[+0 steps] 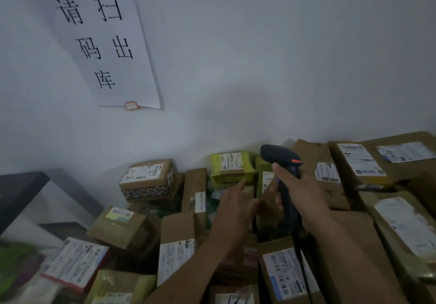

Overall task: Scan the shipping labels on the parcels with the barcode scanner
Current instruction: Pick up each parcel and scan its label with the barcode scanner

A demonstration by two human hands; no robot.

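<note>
Scanning among piled parcels

The right hand (304,199) grips a black handheld barcode scanner (282,162); the left hand (232,211) reaches over brown cardboard parcels (177,233).

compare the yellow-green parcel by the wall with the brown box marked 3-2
The yellow-green parcel is wrapped in yellow-green; the brown box is cardboard with a patterned band along its lower side. The left hand reaches toward the yellow-green parcel with straight fingers, and the barcode scanner gripped by the right hand is raised beside it; the brown box sits farther left, untouched. Both lie by the wall, white shipping label up.
</note>
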